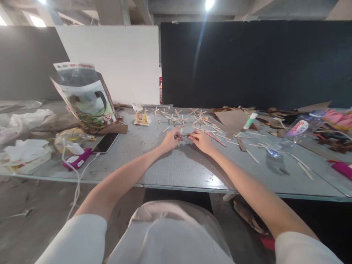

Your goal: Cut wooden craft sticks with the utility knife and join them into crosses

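Both my hands meet over the middle of the grey table [176,165]. My left hand [172,138] pinches one end of a thin dark stick [186,136], fingers closed, forefinger stretched forward. My right hand [202,140] is closed on the other end of the same stick. Just beyond them lie several small star shapes made of wooden sticks [178,117] and several loose wooden sticks [217,132].
A cardboard box with a printed picture [86,101] leans at the left, with a phone [106,142], a white cable [78,172] and tissue packs near it. Cardboard scraps [232,119], a glue tube [250,121] and a plastic bottle [291,135] lie at the right.
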A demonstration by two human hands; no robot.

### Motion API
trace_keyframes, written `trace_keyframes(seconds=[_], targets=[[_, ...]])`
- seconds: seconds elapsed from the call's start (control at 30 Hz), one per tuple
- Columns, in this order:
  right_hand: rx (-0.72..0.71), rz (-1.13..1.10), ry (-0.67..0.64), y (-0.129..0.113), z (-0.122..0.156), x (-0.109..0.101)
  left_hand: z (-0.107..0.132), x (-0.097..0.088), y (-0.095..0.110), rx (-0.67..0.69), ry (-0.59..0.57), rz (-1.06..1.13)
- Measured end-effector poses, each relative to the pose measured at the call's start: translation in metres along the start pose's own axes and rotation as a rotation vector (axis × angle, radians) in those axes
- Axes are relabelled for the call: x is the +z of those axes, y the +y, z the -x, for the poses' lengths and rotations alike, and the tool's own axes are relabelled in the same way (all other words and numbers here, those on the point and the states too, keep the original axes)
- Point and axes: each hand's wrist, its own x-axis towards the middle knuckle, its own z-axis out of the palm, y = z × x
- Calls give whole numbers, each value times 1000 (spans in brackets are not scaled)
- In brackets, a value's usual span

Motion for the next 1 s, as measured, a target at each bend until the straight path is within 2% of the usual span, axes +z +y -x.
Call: trace_keyframes(seconds=[0.47,0.87,0.93,1.0], targets=[[-1,-7,-37,4,1,1,-1,0,-6,12,-25,60],[7,-17,-47,3,1,4,0,-2,-3,-20,-37,49],[18,-54,10,1,1,6,-1,-1,-4,-16,-33,65],[44,-100,126,2,-1,8,-2,0,-6,-24,-11,101]])
